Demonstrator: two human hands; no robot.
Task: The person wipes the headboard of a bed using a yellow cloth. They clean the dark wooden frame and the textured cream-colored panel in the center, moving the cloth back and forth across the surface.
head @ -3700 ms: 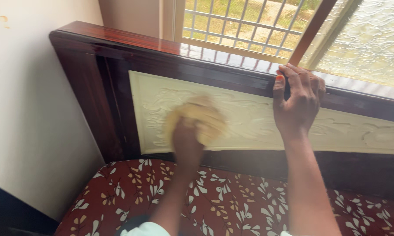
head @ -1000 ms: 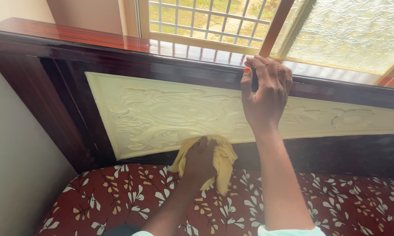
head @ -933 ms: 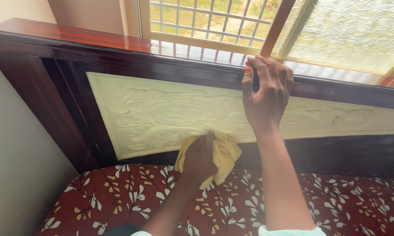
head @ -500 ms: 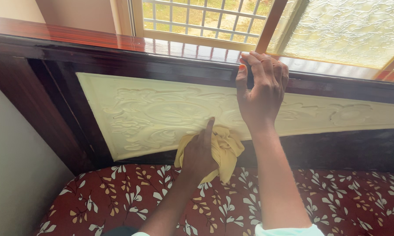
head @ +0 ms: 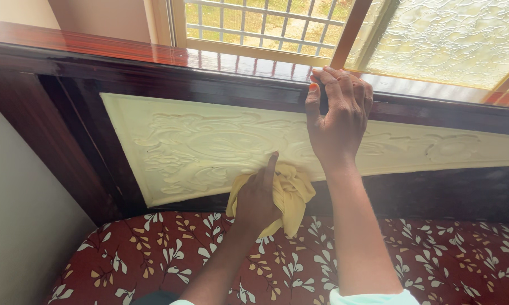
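Note:
My left hand [head: 258,197] presses a crumpled yellow cloth [head: 288,195] against the lower edge of a cream carved panel [head: 209,147] set in a dark wooden headboard [head: 85,130]. One finger points up along the panel. My right hand [head: 338,116] grips the glossy top rail [head: 153,56] of the headboard, fingers curled over its edge, with orange-painted nails showing.
A maroon mattress cover [head: 435,260] with a pale leaf print lies below the headboard. Behind the rail is a window with a metal grille [head: 254,22] and a frosted patterned pane [head: 446,34]. A pale wall [head: 23,226] stands at the left.
The cloth hand has moved from the middle of the panel down to its lower edge and a little right. The right hand stays on the top rail.

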